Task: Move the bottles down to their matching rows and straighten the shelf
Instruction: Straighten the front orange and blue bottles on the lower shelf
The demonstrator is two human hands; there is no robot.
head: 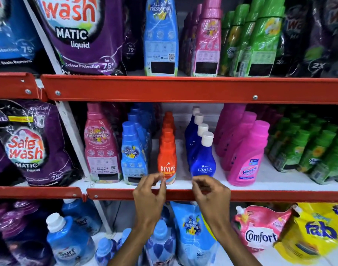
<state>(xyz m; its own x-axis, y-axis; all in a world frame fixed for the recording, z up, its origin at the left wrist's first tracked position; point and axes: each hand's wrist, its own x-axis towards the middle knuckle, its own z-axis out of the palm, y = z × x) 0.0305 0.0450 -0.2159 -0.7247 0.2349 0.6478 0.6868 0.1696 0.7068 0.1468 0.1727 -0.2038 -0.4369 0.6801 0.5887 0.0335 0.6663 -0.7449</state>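
Observation:
On the middle shelf [183,194] stand rows of bottles: orange Revive [167,160], dark blue Ujala [203,160], pink Vanish [247,160], light blue Comfort [132,156] and a pink Comfort bottle [101,143]. My left hand [150,192] hovers at the shelf lip just in front of the front Revive bottle, fingers curled and holding nothing. My right hand [210,192] is below the front Ujala bottle, fingers loosely bent and empty. On the top shelf stand a tall blue Comfort bottle [160,37], pink bottles [206,41] and green bottles [260,41].
Purple Safe Wash pouches [32,143] fill the left bay. Green bottles [314,150] crowd the middle shelf's right end. Below are Surf Excel bottles [68,244], a blue Comfort pouch [193,233], a pink Comfort pouch [260,227] and a yellow Fab pouch [318,233]. Red shelf rails [183,90] jut forward.

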